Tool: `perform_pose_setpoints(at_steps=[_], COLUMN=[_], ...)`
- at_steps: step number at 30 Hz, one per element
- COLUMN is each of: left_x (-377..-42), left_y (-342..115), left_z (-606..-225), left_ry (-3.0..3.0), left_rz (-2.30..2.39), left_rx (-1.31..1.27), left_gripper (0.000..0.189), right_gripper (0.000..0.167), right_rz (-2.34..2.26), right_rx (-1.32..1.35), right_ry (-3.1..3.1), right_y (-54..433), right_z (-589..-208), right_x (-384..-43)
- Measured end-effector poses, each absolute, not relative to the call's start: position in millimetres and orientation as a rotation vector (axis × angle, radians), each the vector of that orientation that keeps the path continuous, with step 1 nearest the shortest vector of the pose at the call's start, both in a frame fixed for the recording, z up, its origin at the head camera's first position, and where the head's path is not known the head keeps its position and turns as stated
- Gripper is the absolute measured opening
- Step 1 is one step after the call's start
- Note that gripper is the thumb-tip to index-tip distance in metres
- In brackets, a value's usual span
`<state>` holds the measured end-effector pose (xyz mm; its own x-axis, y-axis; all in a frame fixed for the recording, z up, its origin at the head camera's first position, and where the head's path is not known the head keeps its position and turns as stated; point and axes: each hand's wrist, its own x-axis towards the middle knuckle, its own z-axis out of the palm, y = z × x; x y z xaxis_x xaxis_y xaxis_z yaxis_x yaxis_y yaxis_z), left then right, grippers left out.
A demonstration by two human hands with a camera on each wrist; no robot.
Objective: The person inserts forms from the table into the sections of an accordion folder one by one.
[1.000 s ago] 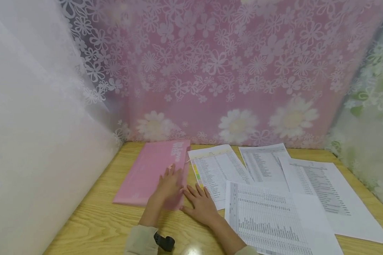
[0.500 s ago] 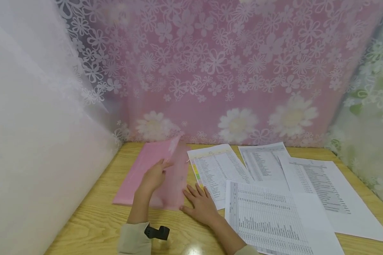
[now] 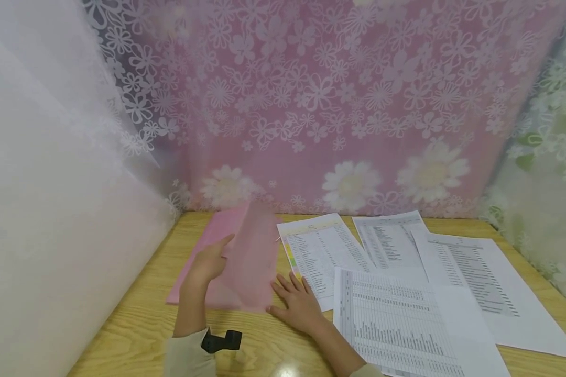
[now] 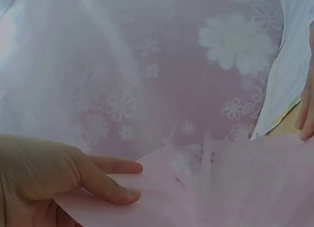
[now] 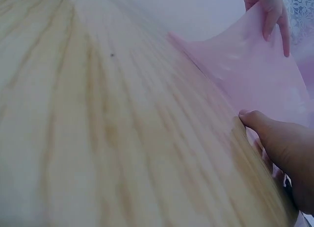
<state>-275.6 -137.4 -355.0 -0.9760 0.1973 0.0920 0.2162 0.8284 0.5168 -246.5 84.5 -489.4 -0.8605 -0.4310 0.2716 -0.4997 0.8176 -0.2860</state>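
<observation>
A pink plastic file folder (image 3: 254, 267) lies at the left of the table, its cover partly lifted and folding over to the left. My left hand (image 3: 209, 262) pinches the cover's edge. Thumb (image 4: 110, 185) and index finger lie on the near face in the left wrist view, with other fingers behind the sheet. My right hand (image 3: 298, 306) rests on the table with its fingers spread, right at the folder's lower right edge. In the right wrist view the raised cover (image 5: 250, 55) bows upward from the left hand (image 5: 270, 9).
Just right of the folder lies a printed sheet (image 3: 325, 251) with coloured cells. Several more printed sheets (image 3: 382, 314) overlap toward the right. A flowered curtain (image 3: 311, 104) stands behind the wooden table (image 3: 132, 324), and a pale one (image 3: 52, 183) hangs at the left.
My left hand has lifted the folder's cover from its right side and drawn it leftward, baring the pink sheet beneath. The right hand has stayed in place.
</observation>
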Motion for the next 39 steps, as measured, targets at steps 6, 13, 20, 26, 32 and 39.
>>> perform_pose_setpoints(at_steps=[6,13,20,26,32,39], left_x=[-272.0,-279.3,-281.6,-281.0,-280.9,-280.5], left_y=[-143.9,-166.3,-185.2,-186.5,-185.9,-181.7], left_z=[-349.4,-356.8,-360.9,-362.1,-362.3,-364.4], left_ry=[-2.9,-2.809,-2.729,-2.7,-2.677,-2.664], left_rz=[-0.921,-1.178,-1.384,-1.433,-1.457,-1.524], left_rx=[-0.242,-0.411,-0.435,-0.47,-0.551,-0.654], left_gripper=[0.057,0.048,0.049,0.049,0.048,0.046], right_gripper=[0.066,0.066,0.066,0.066,0.066,0.056], right_rz=[0.527,0.543,0.556,0.534,0.486,0.92], right_rx=[0.73,0.736,0.734,0.728,0.776,0.915], right_ry=[-2.819,-2.814,-2.815,-2.848,-2.911,-2.925], right_y=[85.0,86.0,86.0,84.7,83.1,107.0], right_z=[-489.9,-488.3,-487.7,-484.3,-471.3,-430.0], right_x=[-247.0,-245.8,-245.5,-245.1,-247.4,-255.7])
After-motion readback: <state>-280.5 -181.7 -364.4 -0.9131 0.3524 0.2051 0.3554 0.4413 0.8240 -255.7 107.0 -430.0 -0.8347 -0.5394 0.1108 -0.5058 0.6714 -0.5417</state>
